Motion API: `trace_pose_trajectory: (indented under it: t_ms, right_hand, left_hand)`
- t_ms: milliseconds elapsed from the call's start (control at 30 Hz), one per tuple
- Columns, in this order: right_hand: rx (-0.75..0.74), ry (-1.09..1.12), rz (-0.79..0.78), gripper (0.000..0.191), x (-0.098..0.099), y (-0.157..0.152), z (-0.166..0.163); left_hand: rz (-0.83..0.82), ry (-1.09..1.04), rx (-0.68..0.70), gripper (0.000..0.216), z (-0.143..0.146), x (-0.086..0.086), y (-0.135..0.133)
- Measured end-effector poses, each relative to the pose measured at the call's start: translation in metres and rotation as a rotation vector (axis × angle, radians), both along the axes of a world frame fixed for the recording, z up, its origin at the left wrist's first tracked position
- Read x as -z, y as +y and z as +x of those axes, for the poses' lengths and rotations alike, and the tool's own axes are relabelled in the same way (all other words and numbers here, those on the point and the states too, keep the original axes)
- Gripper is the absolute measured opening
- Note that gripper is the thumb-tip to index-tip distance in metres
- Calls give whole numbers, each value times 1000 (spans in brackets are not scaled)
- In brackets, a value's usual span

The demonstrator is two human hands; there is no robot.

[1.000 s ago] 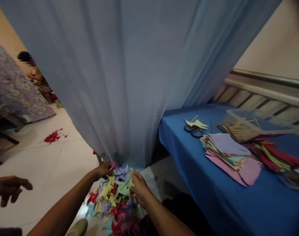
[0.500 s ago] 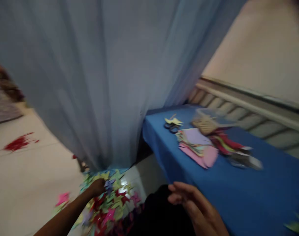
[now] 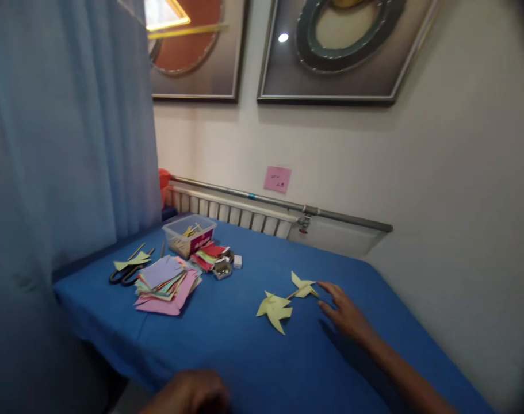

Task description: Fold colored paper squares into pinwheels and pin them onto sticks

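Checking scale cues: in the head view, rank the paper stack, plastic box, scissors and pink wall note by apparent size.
Paper stack
Plastic box
Scissors, partly covered
Pink note, smallest here, but farther away, so real size unsure

Yellow pinwheel (image 3: pixel 274 310) flat on blue table (image 3: pixel 227 345); second pinwheel (image 3: pixel 303 286) beside.

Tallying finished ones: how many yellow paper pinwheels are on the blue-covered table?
2. One yellow paper pinwheel lies mid-table; the other pinwheel just beyond it, beside the right hand. More may hide in the clear plastic box.
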State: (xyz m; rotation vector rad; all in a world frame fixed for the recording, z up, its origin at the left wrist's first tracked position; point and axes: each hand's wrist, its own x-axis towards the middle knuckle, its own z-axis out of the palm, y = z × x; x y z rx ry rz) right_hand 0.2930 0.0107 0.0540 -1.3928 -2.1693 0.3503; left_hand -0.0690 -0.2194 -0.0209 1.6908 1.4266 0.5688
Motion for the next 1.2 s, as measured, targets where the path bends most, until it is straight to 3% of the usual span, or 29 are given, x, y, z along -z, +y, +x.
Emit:
trace_pose_trajectory:
  t_ms: [67,133,267,467,633,767,867,967,1067,1200]
  right_hand:
    - [-5,-157,-38,67,8,31,12]
    - [-44,-250,-64,76,16,51,16]
    - [-206,-262,-4,69,34,70,13]
    - [-215,-82,46,37,52,84,11]
    - [-220,-54,82,34,51,85,12]
    - [-259,8,69,38,45,71,0]
    - [-268,-1,45,37,45,56,-18]
    - [-267,4,47,36,47,42,-34]
    - [-258,97,22,38,44,23,-52]
    - [-321,283,-161,39,26,-28,-117]
  left_hand:
    - [185,101,-52,44,32,-25,51]
    - [323,232,-106,67,60,-36,99]
    - [344,402,-6,78,97,-30,166]
    - [424,459,90,31,127,-26,201]
    - [446,250,-62,27,131,-25,199]
    - [455,104,-214,27,108,-23,170]
    - [417,36,-342,31,74,-21,123]
    - [334,8,-516,38,21,-13,56]
    - [253,-3,-830,42,-52,3,-23]
    - [92,-8,-1267,48,-151,48,-127]
